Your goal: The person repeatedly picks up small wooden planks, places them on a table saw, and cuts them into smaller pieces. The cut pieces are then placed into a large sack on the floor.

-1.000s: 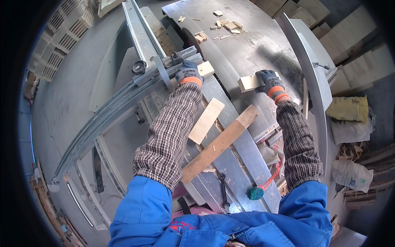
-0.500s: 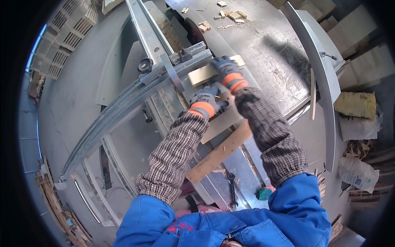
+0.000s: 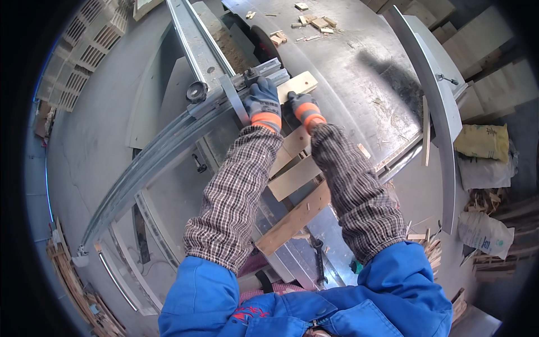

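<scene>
A short pale wooden board (image 3: 300, 84) lies against the metal fence (image 3: 227, 101) of a table saw. My gloved left hand (image 3: 263, 101) is closed over the board's left end beside the fence, and hides that end. With fingers bent, my gloved right hand (image 3: 303, 106) holds the board's near edge. The dark round saw blade (image 3: 264, 45) stands just beyond the fence's end, apart from both hands. Nearer to me, a second pale board (image 3: 293, 178) and a browner plank (image 3: 295, 219) lie across the machine's frame.
Small wood offcuts (image 3: 320, 23) lie on the far part of the saw table (image 3: 348, 67). A long metal guard or panel (image 3: 438, 112) stands at the right, with sacks (image 3: 483, 142) beyond it. A wrench (image 3: 319, 261) rests close to my body.
My left hand has moved up and left onto the board's end by the fence. My right hand has come down and left, and the board has shifted left and up.
</scene>
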Tool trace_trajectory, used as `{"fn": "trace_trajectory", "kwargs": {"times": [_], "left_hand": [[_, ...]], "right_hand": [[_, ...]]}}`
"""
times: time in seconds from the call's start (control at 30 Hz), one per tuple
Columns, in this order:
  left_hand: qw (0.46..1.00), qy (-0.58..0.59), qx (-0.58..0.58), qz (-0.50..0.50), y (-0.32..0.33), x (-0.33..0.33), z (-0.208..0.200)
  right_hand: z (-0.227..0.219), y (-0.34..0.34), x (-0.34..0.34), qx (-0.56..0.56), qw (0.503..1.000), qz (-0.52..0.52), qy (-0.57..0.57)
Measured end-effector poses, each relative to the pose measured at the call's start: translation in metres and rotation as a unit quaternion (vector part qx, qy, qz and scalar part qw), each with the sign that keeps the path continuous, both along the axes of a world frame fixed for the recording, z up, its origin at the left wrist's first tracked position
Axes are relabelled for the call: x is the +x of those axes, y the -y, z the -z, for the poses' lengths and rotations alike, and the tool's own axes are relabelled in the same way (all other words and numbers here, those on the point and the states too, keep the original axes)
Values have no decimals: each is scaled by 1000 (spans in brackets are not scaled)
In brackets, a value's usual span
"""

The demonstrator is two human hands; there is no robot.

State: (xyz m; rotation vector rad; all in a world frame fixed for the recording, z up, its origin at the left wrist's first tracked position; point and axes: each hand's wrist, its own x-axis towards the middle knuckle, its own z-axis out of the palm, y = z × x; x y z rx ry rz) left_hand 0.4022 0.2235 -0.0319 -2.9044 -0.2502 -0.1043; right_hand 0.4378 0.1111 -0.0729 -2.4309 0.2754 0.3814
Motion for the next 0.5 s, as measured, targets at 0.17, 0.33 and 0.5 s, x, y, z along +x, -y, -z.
{"fn": "trace_trajectory", "kwargs": {"times": [0.17, 0.33, 0.5], "left_hand": [[994, -44, -84, -54, -15, 4, -6], [992, -12, -110, -55, -21, 7, 5], [995, -21, -101, -8, -14, 13, 14]], "right_hand": [[-4, -12, -13, 26, 995, -91, -7], [-16, -40, -18, 30, 996, -41, -80], [-13, -38, -19, 38, 996, -66, -48]]}}
